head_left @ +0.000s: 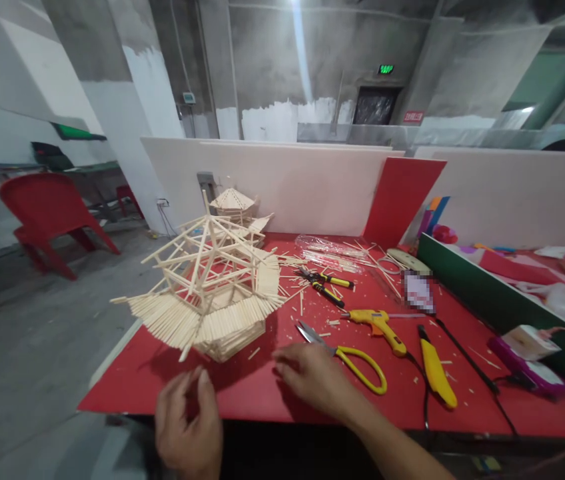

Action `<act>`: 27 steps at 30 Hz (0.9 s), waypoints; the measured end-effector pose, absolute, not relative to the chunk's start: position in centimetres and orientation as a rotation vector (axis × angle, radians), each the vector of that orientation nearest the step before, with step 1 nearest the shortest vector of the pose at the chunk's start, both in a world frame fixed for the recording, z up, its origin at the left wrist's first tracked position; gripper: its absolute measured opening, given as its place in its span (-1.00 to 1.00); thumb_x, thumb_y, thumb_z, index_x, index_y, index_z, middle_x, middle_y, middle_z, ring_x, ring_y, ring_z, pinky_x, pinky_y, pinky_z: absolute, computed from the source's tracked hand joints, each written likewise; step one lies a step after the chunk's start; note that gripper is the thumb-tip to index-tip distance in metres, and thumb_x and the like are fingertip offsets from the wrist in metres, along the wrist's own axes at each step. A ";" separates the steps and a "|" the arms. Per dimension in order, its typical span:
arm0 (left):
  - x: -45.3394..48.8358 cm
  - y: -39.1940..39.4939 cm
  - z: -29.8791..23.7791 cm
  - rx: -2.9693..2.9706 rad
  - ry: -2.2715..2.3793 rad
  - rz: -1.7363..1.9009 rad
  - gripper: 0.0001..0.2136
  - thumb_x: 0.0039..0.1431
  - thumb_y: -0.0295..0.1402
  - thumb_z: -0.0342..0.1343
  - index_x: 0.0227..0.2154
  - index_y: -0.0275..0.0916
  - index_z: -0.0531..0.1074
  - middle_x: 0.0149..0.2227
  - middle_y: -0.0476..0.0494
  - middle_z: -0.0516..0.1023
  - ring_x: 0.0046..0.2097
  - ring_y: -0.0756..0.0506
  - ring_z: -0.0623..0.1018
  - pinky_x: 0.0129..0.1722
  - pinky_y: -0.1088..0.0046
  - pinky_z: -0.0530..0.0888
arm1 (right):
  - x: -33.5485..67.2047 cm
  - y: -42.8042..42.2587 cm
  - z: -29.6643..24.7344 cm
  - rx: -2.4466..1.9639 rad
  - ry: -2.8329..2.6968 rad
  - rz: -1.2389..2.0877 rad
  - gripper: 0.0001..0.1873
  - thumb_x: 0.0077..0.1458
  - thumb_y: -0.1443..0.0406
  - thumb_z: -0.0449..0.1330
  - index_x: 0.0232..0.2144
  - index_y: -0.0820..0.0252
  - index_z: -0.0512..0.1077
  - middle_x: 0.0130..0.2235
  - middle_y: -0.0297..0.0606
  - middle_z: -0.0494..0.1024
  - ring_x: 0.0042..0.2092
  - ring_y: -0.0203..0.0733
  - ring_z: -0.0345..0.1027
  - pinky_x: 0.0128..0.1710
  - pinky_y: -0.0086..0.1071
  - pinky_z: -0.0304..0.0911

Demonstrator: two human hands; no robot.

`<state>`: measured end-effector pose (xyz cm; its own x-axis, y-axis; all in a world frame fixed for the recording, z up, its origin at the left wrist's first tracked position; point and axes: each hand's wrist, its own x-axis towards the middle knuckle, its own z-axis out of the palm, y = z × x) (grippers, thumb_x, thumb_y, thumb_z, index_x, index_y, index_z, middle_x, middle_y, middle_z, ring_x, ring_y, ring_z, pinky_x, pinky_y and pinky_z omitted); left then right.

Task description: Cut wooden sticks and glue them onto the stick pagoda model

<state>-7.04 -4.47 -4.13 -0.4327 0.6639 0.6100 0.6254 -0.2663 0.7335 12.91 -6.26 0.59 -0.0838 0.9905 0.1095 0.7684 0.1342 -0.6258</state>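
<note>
Stick-built pavilion model [230,323]: just beyond my fingers, on the red tabletop [132,380], frame bare on top, lower eaves a close row of thin sticks, one corner stick poking toward my left fingertips. Left hand [187,427] just short of that corner; thumb and fingers curled with a gap inside, nothing visible held. Right hand [312,377] near the model's right foot, fingers bent to the table; cannot tell whether the tips meet or pinch a sliver. My reckoning on working here well: steady the piece low, at the stacked base, and keep fingertips off the eave edge, which looks easily snapped; bring both hands in level so the corner stick is not brushed. Metal scissors [338,351] lie right beside my right fingers, blades pointing away, so the wrist wants care. Further right of those fingers: yellow glue gun [370,320], nozzle toward the model; heat unknown, best treated as hot. Beyond it, pliers [337,281] with yellow-and-black handles; well right, a yellow utility knife [436,373]. Far past my fingers, loose sticks [332,259] and, behind the pavilion, a second stick model [233,200].
</note>
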 end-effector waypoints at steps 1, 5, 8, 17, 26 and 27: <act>-6.4 -4.8 -4.0 1.777 1.777 1.804 -0.84 0.17 -0.36 0.16 -0.20 -0.22 0.54 -0.20 -0.22 0.56 -0.15 -0.16 0.56 -0.04 0.29 0.47 | 14.3 -5.7 0.9 -1.770 -1.896 0.527 -0.79 0.19 0.33 0.13 -0.29 0.07 0.58 -0.28 -0.32 0.64 -0.22 -0.22 0.52 -0.20 -0.42 0.33; -3.2 -4.9 -3.3 2.053 1.301 1.676 -0.88 0.17 -0.43 0.16 -0.26 -0.20 0.57 -0.29 -0.14 0.62 -0.24 -0.10 0.60 -0.18 0.43 0.51 | 18.4 -1.0 1.1 -2.064 -1.860 0.397 -0.75 0.27 0.18 0.14 -0.09 0.20 0.46 -0.04 -0.19 0.52 -0.05 -0.15 0.43 -0.04 -0.16 0.36; -0.9 -4.6 -2.7 1.964 1.193 1.516 -0.88 0.19 -0.40 0.14 -0.28 -0.19 0.58 -0.32 -0.12 0.63 -0.27 -0.08 0.61 -0.25 0.49 0.52 | 19.3 2.9 0.5 -2.173 -1.901 0.421 -0.64 0.26 0.15 0.17 0.04 0.19 0.37 0.06 -0.16 0.43 -0.01 -0.13 0.40 -0.03 -0.11 0.38; 2.4 -4.5 -1.2 1.112 1.214 1.178 -0.70 0.02 -0.12 0.29 -0.32 -0.26 0.56 -0.61 0.01 0.48 -0.61 0.04 0.40 -0.63 0.58 0.38 | 18.9 3.1 0.6 -2.043 -1.923 0.556 -0.66 0.26 0.16 0.17 0.00 0.24 0.39 -0.01 -0.16 0.48 -0.07 -0.15 0.43 -0.08 -0.16 0.39; 4.8 -4.1 0.0 0.914 1.005 0.999 -0.67 -0.07 -0.11 0.36 -0.47 -0.32 0.50 -0.64 -0.05 0.51 -0.67 0.09 0.35 -0.68 0.62 0.32 | 20.1 -6.3 1.8 -1.475 -1.775 0.658 -0.76 0.22 0.44 0.06 -0.14 0.11 0.46 -0.19 -0.29 0.60 -0.17 -0.25 0.47 -0.16 -0.43 0.28; 4.8 -4.1 -0.1 0.907 1.010 0.993 -0.66 -0.09 -0.11 0.37 -0.48 -0.32 0.49 -0.65 -0.06 0.51 -0.67 0.07 0.37 -0.69 0.61 0.32 | 20.2 -6.7 1.5 -1.460 -1.757 0.655 -0.78 0.22 0.42 0.07 -0.15 0.11 0.45 -0.21 -0.29 0.60 -0.19 -0.23 0.47 -0.19 -0.41 0.28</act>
<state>4.83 -4.07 -0.09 0.2122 0.9464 -0.2433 -0.2271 0.2900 0.9297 20.19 -6.67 1.48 -0.0717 0.9728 0.2204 0.5909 0.2195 -0.7763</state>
